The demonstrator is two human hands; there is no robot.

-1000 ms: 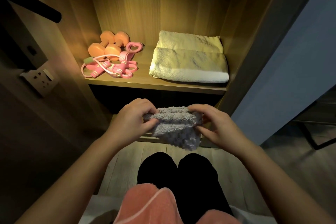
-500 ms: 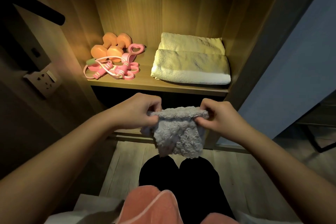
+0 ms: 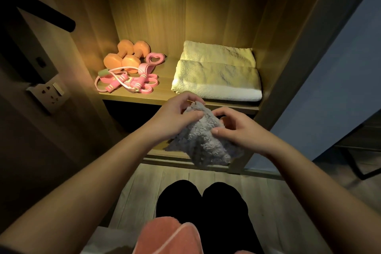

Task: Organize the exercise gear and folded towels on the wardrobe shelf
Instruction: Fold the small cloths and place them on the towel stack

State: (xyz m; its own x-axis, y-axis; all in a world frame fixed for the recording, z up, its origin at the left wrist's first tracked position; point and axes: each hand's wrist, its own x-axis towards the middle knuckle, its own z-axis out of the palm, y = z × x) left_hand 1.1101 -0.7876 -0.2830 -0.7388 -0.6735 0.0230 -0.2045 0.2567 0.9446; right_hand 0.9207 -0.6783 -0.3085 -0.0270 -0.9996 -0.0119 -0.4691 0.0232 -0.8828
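Observation:
A small fluffy grey towel (image 3: 203, 142) hangs bunched in the air just below the front edge of the lit wardrobe shelf (image 3: 134, 99). My left hand (image 3: 177, 115) grips its upper left corner. My right hand (image 3: 235, 130) pinches its right side with thumb and fingers. On the shelf, a folded cream towel (image 3: 217, 74) lies at the right. Two orange dumbbells (image 3: 126, 55) stand at the back left, with a pink skipping rope and resistance bands (image 3: 125, 82) tangled in front of them.
The wardrobe's right side panel (image 3: 292, 72) and a blue-grey wall lie to the right. A wall socket (image 3: 49, 93) and a dark bar (image 3: 41, 10) sit to the left. A pink towel (image 3: 165, 235) rests on my lap over dark trousers, above a wooden floor.
Both hands have risen toward the shelf edge and come closer together. The grey towel, stretched flat between them before, is now bunched and hangs lower on the right.

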